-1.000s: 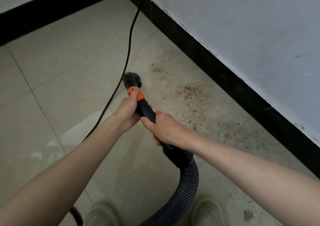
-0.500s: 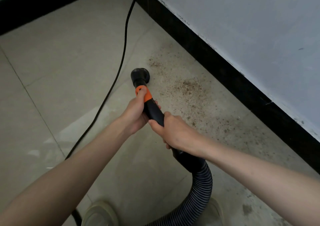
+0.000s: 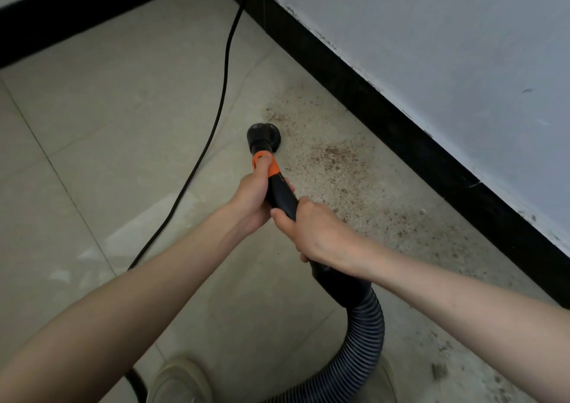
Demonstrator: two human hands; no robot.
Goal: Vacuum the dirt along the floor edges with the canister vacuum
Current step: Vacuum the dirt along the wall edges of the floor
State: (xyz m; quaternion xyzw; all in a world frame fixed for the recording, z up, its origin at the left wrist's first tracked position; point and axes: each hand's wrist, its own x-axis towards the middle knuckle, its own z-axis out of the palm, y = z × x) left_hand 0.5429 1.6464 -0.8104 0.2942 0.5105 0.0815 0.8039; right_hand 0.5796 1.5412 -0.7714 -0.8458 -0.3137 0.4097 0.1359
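- At the centre of the head view, both hands grip the black wand (image 3: 279, 194) of the canister vacuum in line, one ahead of the other.
- Left hand (image 3: 251, 200): fingers wrapped round the wand just behind the orange collar (image 3: 264, 164), with the thumb lying up onto the collar. This forward grip likely steers the nozzle.
- Right hand (image 3: 317, 233): fingers clenched round the wand lower down, just above the point where the ribbed hose (image 3: 364, 338) joins. This rear grip likely carries the weight and sets the angle.
- Round black nozzle (image 3: 263, 136): it sits low at the floor (image 3: 108, 131), at the near-left edge of the dirt (image 3: 334, 156); contact with the tiles cannot be confirmed.
- Dirt: brown specks lie in a band along the black skirting (image 3: 385, 125), densest just right of the nozzle and continuing toward the lower right. Most of this band appears not yet cleaned.
- Hose: it curves down and back between the shoes (image 3: 179, 381), so slack stays behind the operator.
- Power cable (image 3: 220, 106): it runs across the tiles left of the nozzle, apart from it.
- Surface and room: pale tiles with thin joints, dull reflections at left; a pale grey wall (image 3: 447, 48) stands above the skirting, and two skirting runs meet at a corner at the top.
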